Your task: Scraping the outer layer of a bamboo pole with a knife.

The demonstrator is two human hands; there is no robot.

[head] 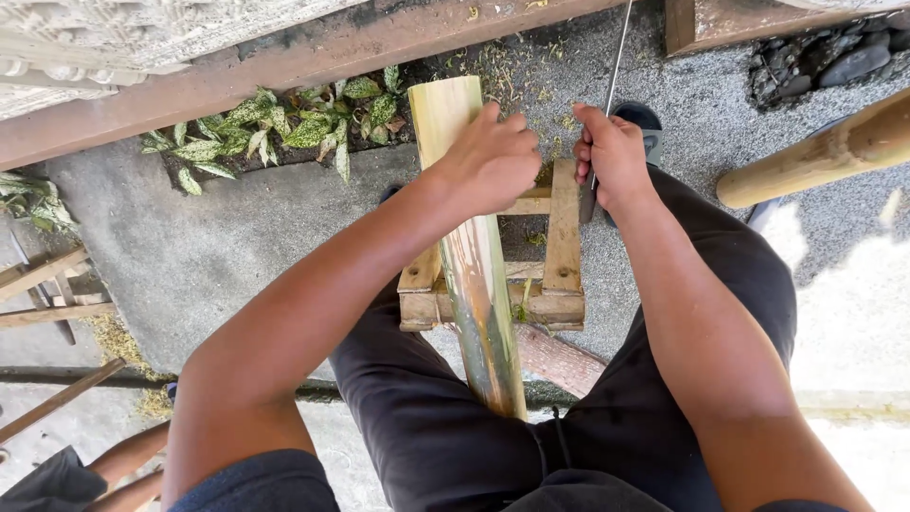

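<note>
Bamboo pole (474, 256) lies under the left hand (493, 161), grip clenched on it; right hand (614, 156) fists a knife handle (590, 199).

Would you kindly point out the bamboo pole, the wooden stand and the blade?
bamboo pole (479, 284), head view, on its mid shaft.
wooden stand (563, 228), head view, on its right-hand slat.
blade (618, 52), head view, on its thin metal length.

Views: one only, head-worn.
Position: above the lap, close over both forearms.
Direction: steeply down and forward, onto the bamboo pole (474, 256), wooden stand (561, 237) and gravel ground (711, 123).
Shared scene: none, single view.
</note>
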